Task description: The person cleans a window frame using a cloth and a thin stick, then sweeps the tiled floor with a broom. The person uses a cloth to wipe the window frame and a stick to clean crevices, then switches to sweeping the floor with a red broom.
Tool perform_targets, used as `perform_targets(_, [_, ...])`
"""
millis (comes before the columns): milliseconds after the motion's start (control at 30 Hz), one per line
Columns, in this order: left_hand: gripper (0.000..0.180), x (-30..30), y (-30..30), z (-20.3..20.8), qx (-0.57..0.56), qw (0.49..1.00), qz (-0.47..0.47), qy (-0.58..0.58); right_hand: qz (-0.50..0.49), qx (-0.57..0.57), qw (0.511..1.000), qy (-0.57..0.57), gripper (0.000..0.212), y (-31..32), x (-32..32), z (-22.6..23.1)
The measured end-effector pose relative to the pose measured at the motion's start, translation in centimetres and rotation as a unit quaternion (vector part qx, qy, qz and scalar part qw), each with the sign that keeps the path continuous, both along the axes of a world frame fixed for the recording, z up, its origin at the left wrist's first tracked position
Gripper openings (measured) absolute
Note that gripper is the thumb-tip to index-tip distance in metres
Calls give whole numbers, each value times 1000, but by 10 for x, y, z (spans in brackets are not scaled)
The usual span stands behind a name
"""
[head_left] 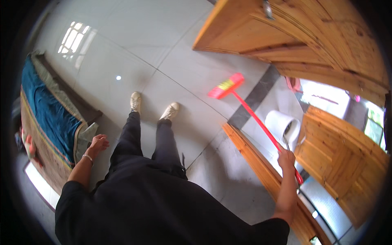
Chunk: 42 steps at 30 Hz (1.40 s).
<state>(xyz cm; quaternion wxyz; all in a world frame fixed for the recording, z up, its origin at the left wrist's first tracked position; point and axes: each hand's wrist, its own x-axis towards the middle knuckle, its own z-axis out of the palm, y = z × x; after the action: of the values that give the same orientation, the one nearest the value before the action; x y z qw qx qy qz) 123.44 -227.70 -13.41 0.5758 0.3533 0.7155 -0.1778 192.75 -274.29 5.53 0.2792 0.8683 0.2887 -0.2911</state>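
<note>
My right hand is wrapped round the red handle of a broom, partway along its length. The broom's red head, with a yellow patch on it, is slightly blurred and lies out ahead over the pale tiles, near a dark floor strip. At my left side, my left hand hangs with its fingers loosely bent and nothing in them. It is nearest to a bed or couch covered with blue and brown cloths.
A wooden door stands at the upper right, and a second wooden panel at the right. Beyond the wooden door frame is a white bin. Large glossy tiles make up the floor under my shoes.
</note>
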Motion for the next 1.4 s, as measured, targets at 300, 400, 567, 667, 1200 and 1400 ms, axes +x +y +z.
perform_targets(300, [26,40,-32,6,-18,1000,1,-14,-121,175,973,84,45,2,-45,46])
perform_targets(400, [26,46,-40,11,-11,999,31,-34,-85,249,947,185,46,67,-79,12])
perform_targets(567, [28,19,-35,27,20,997,67,-40,8,228,936,269,38,203,-166,-102])
perform_targets(667, [27,-23,-36,25,32,995,87,-40,70,229,918,314,42,312,-239,-139])
perform_targets(1200, [22,-134,24,21,10,967,247,-63,20,207,962,177,42,255,-265,-57])
perform_targets(1400, [26,-112,114,-3,45,964,243,-100,-49,269,937,219,40,317,-276,-18])
